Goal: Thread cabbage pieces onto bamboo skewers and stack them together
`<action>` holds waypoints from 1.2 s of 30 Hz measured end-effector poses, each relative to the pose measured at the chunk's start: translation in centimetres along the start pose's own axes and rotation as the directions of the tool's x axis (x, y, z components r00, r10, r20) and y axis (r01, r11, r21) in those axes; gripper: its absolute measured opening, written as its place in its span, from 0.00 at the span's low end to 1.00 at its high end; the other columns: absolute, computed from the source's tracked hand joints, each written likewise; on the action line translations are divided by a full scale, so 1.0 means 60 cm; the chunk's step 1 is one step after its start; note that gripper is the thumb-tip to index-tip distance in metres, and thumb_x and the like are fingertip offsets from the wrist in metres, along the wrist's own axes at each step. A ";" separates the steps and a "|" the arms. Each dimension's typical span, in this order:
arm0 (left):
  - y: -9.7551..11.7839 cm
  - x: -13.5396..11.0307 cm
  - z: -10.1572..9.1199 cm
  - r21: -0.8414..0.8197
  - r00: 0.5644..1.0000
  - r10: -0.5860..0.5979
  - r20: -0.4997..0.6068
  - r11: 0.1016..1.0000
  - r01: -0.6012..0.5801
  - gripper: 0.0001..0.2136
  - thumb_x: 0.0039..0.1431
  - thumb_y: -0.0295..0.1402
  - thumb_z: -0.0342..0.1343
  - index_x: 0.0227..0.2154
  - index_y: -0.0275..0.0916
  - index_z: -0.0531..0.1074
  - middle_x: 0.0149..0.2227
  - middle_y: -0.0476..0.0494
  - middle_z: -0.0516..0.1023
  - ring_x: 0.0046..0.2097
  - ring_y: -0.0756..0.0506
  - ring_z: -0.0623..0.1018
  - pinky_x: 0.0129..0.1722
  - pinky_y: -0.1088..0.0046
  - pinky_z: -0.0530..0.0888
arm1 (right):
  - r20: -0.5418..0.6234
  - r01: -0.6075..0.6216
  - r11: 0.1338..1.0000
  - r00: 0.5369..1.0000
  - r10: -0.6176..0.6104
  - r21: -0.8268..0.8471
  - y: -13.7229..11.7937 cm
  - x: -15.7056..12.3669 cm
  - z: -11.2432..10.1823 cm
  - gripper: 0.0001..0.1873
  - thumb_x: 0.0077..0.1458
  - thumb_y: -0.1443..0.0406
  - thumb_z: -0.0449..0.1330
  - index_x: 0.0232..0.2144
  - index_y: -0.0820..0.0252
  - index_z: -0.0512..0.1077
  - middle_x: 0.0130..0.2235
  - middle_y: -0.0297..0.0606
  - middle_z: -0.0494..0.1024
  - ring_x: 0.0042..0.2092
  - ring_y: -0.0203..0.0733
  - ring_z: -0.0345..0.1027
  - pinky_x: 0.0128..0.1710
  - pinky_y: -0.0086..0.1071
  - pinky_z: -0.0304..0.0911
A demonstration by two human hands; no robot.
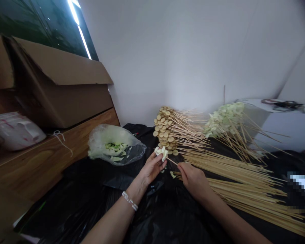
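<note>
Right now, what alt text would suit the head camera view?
Two bare hands work over black plastic sheeting: the left hand pinches pale cut pieces, and the right hand points a bamboo skewer at them. Loaded skewers and bare skewers lie to the right, a plastic bag of pale-green pieces to the left.

No readable text, pink printing on white plastic package (15, 130) too blurred to read

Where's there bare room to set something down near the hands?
Black plastic sheeting lies bare between the clear bag of greens, the wooden ledge and the left hand. It's crowded beyond the right hand, where loose bamboo skewers and skewered round slices pile up.
</note>
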State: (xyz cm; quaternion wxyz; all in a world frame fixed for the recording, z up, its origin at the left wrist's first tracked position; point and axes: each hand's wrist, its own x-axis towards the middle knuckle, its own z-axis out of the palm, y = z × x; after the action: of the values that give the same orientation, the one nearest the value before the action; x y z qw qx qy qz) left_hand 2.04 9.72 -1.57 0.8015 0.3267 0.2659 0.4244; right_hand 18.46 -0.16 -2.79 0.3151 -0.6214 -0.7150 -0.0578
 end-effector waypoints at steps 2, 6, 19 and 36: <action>-0.002 0.000 0.001 0.009 1.000 0.007 -0.002 1.000 -0.007 0.19 0.49 0.27 0.66 0.44 0.40 0.72 0.41 0.43 0.78 0.40 0.48 0.78 0.43 0.72 0.73 | -0.005 -0.001 1.000 1.000 0.001 0.006 0.000 0.000 0.001 0.14 0.65 0.66 0.45 0.32 0.58 0.68 0.31 0.36 0.75 0.34 0.38 0.69 0.33 0.29 0.54; -0.005 -0.001 0.004 0.026 1.000 0.012 0.014 1.000 -0.012 0.21 0.48 0.26 0.67 0.47 0.41 0.71 0.42 0.43 0.78 0.41 0.48 0.78 0.44 0.71 0.73 | -0.041 0.006 1.000 0.999 -0.005 0.022 0.001 -0.002 0.001 0.14 0.65 0.66 0.45 0.30 0.58 0.68 0.30 0.36 0.74 0.33 0.38 0.68 0.33 0.29 0.53; -0.001 -0.010 0.015 0.061 0.998 0.034 0.053 0.997 -0.037 0.32 0.42 0.19 0.68 0.53 0.40 0.68 0.44 0.42 0.78 0.44 0.46 0.78 0.48 0.70 0.74 | 0.058 -0.042 0.997 0.998 0.038 0.070 0.000 0.000 0.001 0.14 0.64 0.67 0.44 0.29 0.58 0.65 0.29 0.36 0.74 0.31 0.38 0.68 0.31 0.30 0.52; 0.006 -0.016 0.017 0.127 0.994 0.020 0.106 0.991 -0.033 0.40 0.42 0.20 0.68 0.59 0.42 0.59 0.44 0.41 0.78 0.45 0.46 0.78 0.46 0.72 0.73 | 0.116 -0.068 0.995 0.991 0.059 0.073 -0.005 0.001 -0.004 0.13 0.64 0.67 0.43 0.30 0.58 0.64 0.29 0.35 0.73 0.30 0.38 0.67 0.30 0.30 0.50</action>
State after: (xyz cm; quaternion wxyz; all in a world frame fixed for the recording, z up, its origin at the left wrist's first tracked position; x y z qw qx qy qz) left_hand 2.12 8.74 -0.50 0.7859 0.4029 0.2462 0.3993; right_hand 18.28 -0.26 -2.49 0.2993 -0.6336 -0.7133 0.0155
